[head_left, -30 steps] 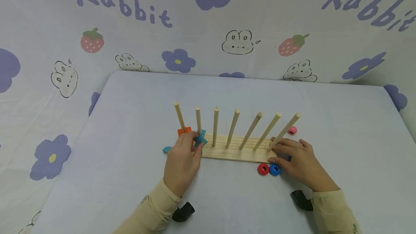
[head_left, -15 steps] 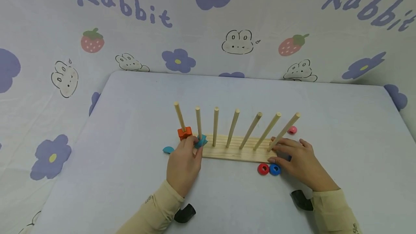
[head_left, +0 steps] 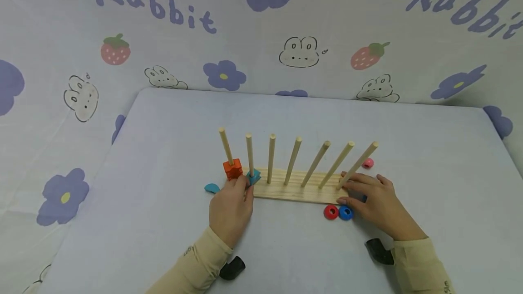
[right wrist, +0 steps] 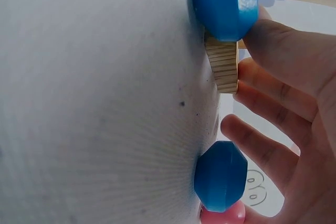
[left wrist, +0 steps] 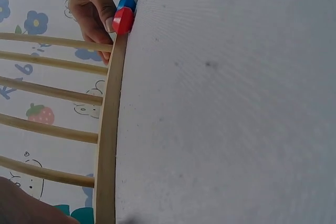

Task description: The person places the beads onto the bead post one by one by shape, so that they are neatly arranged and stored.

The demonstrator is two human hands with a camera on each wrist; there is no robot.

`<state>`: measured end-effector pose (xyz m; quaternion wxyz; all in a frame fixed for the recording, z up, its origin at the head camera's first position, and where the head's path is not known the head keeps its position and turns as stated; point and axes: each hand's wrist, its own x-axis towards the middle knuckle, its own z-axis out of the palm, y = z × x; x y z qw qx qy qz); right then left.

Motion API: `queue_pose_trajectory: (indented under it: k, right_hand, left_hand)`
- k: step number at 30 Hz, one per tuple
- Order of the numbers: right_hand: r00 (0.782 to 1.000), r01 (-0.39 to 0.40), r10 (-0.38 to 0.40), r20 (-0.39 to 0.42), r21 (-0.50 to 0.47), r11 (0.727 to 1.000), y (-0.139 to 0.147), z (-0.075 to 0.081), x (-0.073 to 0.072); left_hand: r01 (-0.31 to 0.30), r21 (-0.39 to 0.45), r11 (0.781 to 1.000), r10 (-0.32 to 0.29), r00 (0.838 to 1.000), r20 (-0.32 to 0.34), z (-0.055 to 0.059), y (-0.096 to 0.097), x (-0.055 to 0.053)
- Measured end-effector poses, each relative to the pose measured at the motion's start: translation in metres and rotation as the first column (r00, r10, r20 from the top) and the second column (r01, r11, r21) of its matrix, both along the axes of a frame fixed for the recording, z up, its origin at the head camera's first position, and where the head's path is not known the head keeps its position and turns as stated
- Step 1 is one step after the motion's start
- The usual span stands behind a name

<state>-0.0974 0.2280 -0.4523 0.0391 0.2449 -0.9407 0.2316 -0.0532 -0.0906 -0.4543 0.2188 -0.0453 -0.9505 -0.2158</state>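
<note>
A wooden peg board [head_left: 294, 194] with a row of several upright pegs lies across the table. My left hand [head_left: 230, 212] pinches a teal star-like piece [head_left: 255, 177] low on the second peg from the left; part of it hides behind the fingers. Orange blocks [head_left: 234, 169] sit on the leftmost peg, just beyond that hand. At the other end, my right hand [head_left: 377, 205] holds the board's right end between thumb and fingers. The right wrist view shows the thumb beside a blue bead [right wrist: 226, 6] and the fingers around the board's end grain [right wrist: 223, 69].
A red bead [head_left: 331, 212] lies beside the near blue one at the board's front right corner. Another blue bead [right wrist: 221, 177] and a pink bead [right wrist: 224, 215] lie by the right hand. Left of the board is a loose teal piece [head_left: 212, 188]. A patterned cloth hangs behind.
My left hand has lowered the teal piece along the second peg, shifting slightly toward the near side, and more of the orange blocks shows. The right hand has stayed at the board's end.
</note>
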Motion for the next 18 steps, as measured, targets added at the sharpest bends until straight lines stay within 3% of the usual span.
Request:
queue_pose_trajectory:
  k: [13, 18]
  right_hand:
    - [1.0, 0.001, -0.001, -0.016, -0.007, 1.0, 0.001, -0.001, 0.001]
    - [1.0, 0.001, -0.001, -0.008, -0.004, 1.0, 0.0, -0.001, 0.0]
  left_hand:
    - [-0.014, -0.025, 1.0, 0.015, 0.999, 0.038, 0.001, -0.005, 0.001]
    - [-0.018, -0.024, 1.0, 0.02, 0.998, 0.061, 0.005, -0.013, 0.006]
